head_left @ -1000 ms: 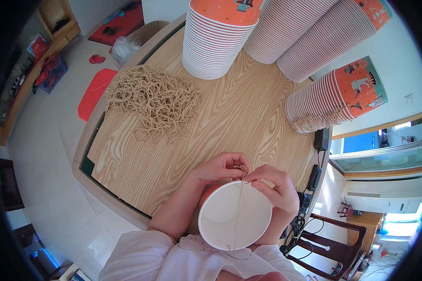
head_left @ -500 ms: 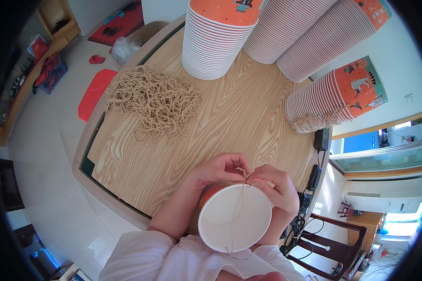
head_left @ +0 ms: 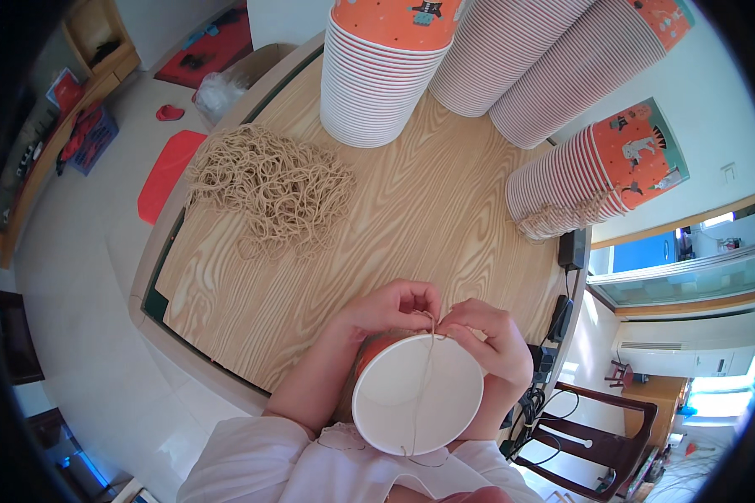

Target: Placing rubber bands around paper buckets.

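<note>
A white-lined paper bucket [head_left: 390,396] with an orange outside is held against my body, its mouth tilted up toward me. A thin tan string [head_left: 428,373] runs across its mouth from the far rim to the near rim. At the far rim my left hand [head_left: 393,307] pinches the string between thumb and fingers. Close beside it, my right hand [head_left: 492,332] pinches the string too, its fingers by the same rim. The exact crossing of the strands between the fingertips is too small to make out. Beyond my left hand lies a loose heap of tan string [head_left: 273,193] on the wood-grain table [head_left: 377,226].
A tall stack of orange-and-white paper buckets [head_left: 377,96] stands at the back, with more leaning stacks [head_left: 512,50] to its right. A shorter stack [head_left: 562,180], with string on it, lies tilted at the right edge. Black adapters [head_left: 560,318] and a dark chair [head_left: 596,436] are at the right.
My hands stay at the far rim, still pinching the string, with only small finger movement. The whole view has shifted slightly.
</note>
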Motion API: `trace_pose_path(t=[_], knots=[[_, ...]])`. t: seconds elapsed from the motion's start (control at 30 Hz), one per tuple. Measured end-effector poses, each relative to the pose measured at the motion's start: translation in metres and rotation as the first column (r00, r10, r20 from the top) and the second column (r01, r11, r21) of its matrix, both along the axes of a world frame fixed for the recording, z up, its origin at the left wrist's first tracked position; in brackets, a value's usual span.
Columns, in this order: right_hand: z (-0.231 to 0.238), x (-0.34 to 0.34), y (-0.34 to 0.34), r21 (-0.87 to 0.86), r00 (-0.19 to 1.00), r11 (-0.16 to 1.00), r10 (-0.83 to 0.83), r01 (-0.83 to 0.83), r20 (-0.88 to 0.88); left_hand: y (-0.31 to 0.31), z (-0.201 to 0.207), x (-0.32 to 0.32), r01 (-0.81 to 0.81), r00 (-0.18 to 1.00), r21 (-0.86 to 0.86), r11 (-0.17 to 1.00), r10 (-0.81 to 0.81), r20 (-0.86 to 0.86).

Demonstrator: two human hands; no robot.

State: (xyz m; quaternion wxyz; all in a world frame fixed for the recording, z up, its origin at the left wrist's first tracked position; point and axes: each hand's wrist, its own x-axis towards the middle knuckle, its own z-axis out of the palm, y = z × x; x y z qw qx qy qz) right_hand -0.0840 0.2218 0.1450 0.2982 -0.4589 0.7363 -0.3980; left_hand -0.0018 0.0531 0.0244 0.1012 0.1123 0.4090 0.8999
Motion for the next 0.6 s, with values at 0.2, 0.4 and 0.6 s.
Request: trace_pose_path(t=[0.2,0.4,0.6], knots=[[0.001,0.000,0.000,0.001,0.999,1.000,0.026,-0.026,-0.026,0.000,-0.002,0.003,-0.034,0.999,0.106,0.994,0.035,-0.008],[-0.002,0.001,-0.002,-0.009,1.000,1.000,0.006,-0.006,-0.017,-0.001,0.002,0.002,-0.030,0.999,0.106,0.994,0.027,0.022],[-0.001,0.000,0.000,-0.002,1.000,1.000,-0.014,0.014,-0.004,0.000,0.006,0.002,0.010,0.999,0.061,0.998,-0.013,0.049]])
